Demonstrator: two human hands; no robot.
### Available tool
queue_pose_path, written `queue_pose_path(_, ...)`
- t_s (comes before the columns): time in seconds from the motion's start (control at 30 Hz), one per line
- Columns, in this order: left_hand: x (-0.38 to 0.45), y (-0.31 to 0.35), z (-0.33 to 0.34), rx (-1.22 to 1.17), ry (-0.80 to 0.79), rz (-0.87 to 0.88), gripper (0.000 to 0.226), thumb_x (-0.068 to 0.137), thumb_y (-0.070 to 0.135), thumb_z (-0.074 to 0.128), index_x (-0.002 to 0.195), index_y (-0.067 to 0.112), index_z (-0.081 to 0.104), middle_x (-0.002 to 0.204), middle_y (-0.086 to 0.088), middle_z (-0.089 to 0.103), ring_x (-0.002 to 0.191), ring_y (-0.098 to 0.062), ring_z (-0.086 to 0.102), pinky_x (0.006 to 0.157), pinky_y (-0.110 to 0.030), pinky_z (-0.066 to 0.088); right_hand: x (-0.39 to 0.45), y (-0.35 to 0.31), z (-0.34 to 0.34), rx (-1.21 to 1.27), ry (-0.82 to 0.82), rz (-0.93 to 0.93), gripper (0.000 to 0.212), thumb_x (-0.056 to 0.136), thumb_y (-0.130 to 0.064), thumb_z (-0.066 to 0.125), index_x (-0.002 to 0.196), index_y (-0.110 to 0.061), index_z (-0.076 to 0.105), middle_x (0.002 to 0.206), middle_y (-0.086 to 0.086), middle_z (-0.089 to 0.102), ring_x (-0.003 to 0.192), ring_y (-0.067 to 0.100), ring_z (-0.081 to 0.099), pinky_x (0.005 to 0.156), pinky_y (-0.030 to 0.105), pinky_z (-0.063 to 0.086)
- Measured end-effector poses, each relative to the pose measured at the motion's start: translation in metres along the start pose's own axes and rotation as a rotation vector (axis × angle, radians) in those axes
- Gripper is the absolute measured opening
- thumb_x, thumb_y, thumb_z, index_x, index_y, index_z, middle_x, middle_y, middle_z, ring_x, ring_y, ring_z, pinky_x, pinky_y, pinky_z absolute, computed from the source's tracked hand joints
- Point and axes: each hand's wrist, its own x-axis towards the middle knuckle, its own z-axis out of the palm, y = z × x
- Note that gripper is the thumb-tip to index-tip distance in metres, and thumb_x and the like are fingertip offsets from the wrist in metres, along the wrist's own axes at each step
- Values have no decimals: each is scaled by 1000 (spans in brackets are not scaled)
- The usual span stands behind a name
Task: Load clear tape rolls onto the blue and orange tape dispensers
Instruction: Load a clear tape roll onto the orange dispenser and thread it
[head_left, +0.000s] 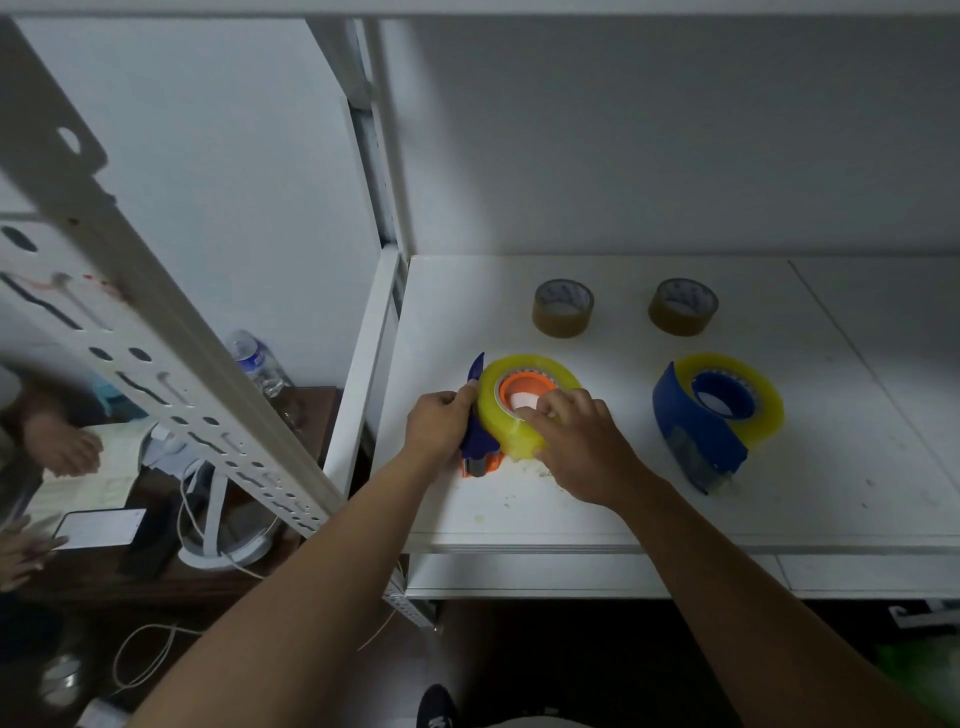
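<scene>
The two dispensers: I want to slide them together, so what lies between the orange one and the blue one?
Only the right hand and bare white shelf lie between the orange dispenser and the blue dispenser, in the head view.

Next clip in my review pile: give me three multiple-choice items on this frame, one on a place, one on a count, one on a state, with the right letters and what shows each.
1. Where do the two small brown tape rolls lie on the white shelf board?
A. behind the dispensers, near the wall
B. at the front edge
C. stacked on the blue dispenser

2. How many big clear yellowish tape rolls are there?
A. one
B. two
C. four

3. What is the left hand doing?
A. lying flat on the board
B. hanging off the shelf
C. gripping the orange dispenser's dark blue handle

Answers: 1 A, they lie beyond both dispensers. 2 B, one on the orange hub, one on the blue tape dispenser. 3 C, its fingers curl round the handle while the right hand presses that roll.
</scene>
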Motion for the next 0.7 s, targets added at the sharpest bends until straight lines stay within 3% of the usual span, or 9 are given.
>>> queue_pose_path(0.1,-3,2,0,-41,-10,15,40,94,47,51,88,12,69,90,-12,73,85,-29,69,80,-44,58,0,0,1,30,-22,7,58,70,-25,78,124,-22,57,114,5,58,102,29,55,79,41,48)
queue_pose_path(0.17,-4,1,0,-73,-5,22,34,95,42,52,111,15,64,110,-10,70,95,-26,67,87,-44,56,-2,0,1,82,-11,17,61,69,-25,73,127,-21,55,119,6,57,104,30,53,81,42,48)
queue_pose_path(0.27,-10,0,0,-43,23,77,48,94,36,53,139,21,44,125,-7,58,104,-23,62,92,-42,54,-5,-4,2,153,76,47,57,69,-32,69,123,-18,55,120,7,57,107,30,52,83,43,51)
queue_pose_path(0.4,-18,-4,2,33,63,253,43,95,25,52,137,27,47,119,-4,49,83,-4,58,84,-33,55,-9,-17,9,106,266,107,35,72,-41,69,94,-14,61,97,6,60,88,26,53,70,37,49)
queue_pose_path(0.57,-20,-9,4,-24,14,269,38,97,22,49,134,29,50,118,-9,53,99,-20,61,89,-42,56,-13,-29,19,22,300,101,30,74,-35,78,73,-12,58,73,6,59,67,25,54,59,31,44)
queue_pose_path(0.7,-23,-9,6,-164,-26,214,36,99,17,48,131,31,50,115,-9,59,98,-19,62,77,-27,57,-13,-36,21,26,303,96,25,81,-28,72,65,-14,58,61,3,59,58,23,55,55,30,44)
